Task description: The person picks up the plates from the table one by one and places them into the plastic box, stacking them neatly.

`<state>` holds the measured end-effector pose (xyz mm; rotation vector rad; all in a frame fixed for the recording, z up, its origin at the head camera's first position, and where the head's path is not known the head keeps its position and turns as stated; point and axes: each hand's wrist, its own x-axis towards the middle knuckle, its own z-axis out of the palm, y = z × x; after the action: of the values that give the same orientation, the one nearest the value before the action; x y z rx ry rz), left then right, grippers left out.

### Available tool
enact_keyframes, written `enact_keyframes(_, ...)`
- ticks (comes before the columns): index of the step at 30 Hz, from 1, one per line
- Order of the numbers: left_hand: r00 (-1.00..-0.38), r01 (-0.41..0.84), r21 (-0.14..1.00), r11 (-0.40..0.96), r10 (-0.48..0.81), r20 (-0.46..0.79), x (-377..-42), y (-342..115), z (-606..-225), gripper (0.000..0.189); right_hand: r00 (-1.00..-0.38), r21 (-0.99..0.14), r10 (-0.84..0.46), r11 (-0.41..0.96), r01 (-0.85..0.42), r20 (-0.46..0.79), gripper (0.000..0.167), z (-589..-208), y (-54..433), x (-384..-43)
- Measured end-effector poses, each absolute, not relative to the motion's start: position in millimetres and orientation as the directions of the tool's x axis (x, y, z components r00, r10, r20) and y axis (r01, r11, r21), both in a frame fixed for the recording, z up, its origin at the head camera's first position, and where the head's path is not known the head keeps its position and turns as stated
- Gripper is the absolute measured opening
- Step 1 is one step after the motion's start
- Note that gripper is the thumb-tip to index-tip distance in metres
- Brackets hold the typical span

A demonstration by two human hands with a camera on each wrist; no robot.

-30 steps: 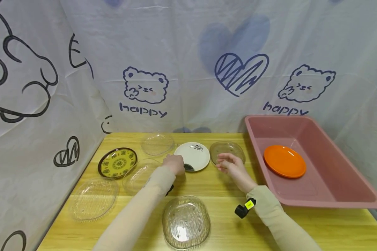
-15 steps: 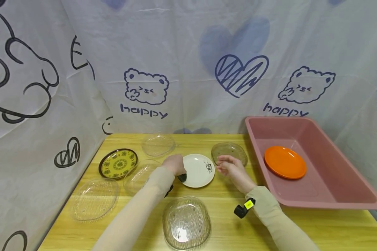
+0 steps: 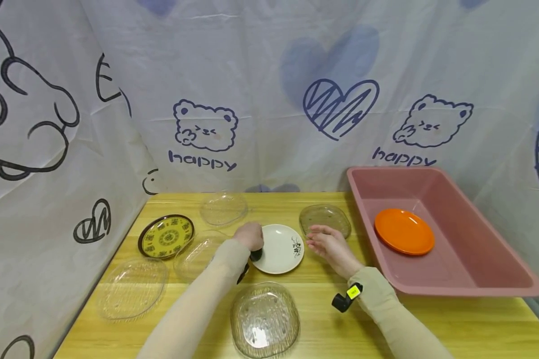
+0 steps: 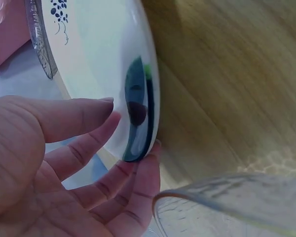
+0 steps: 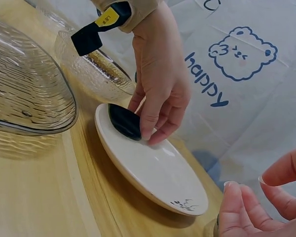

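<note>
Pinching the rim of the white plate (image 3: pixel 279 253), the left hand (image 3: pixel 250 235) holds it to the left of the pink tub (image 3: pixel 458 290). Since a second ago the plate has come nearer the person and turned, its floral print now on the tub side, so it seems under that hand's control; whether it is fully lifted, I cannot tell. The right hand (image 3: pixel 334 247), loosely bent and grasping nothing, is between white plate and tub. An orange plate (image 3: pixel 405 231) lies inside the tub; a dark-rimmed yellow plate (image 3: pixel 162 239) lies far left of it. Beneath is a wood-grained table (image 3: pixel 323 334); behind the tub hangs pale cloth (image 3: pixel 269 65) drawn with bears and hearts.
</note>
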<state>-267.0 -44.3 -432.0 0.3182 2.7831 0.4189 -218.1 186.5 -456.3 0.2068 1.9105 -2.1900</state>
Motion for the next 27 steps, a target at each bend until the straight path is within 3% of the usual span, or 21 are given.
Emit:
enact_keyframes(5,-0.930,0.145,0.337,0.930,0.245,-0.274,-271.5,-44.9,-436.8,0.034,-0.959,-0.952,-0.088,-0.128,0.280,-0.270,0.044,-458.1,185.3,-218.6)
enact_keyframes(11,-0.943,0.132,0.393,0.910,0.237,-0.232,-272.5,-48.3,-440.9,0.033,-0.959,-0.946,-0.091,-0.162,0.280,-0.268,0.042,-459.0,183.7,-218.8)
enact_keyframes(14,-0.943,0.124,0.445,0.887,0.245,-0.225,-273.1,-49.7,-443.3,0.034,-0.960,-0.946,-0.079,-0.167,0.277,-0.267,0.041,-458.8,182.8,-218.2)
enact_keyframes(18,-0.947,0.101,0.560,0.822,0.253,-0.200,-271.7,-48.7,-444.9,0.018,-0.968,-0.956,-0.049,-0.157,0.250,-0.245,0.039,-458.3,180.7,-217.2)
enact_keyframes(21,-0.952,0.096,0.647,0.757,0.259,-0.162,-270.0,-46.9,-447.6,0.034,-0.976,-0.966,-0.021,-0.141,0.216,-0.215,0.041,-458.7,179.6,-216.9)
enact_keyframes(27,-0.958,0.177,0.722,0.668,0.286,-0.029,-266.4,-44.9,-456.1,0.037,-0.982,-0.975,0.039,-0.125,0.181,-0.187,0.043,-459.2,178.3,-217.7)
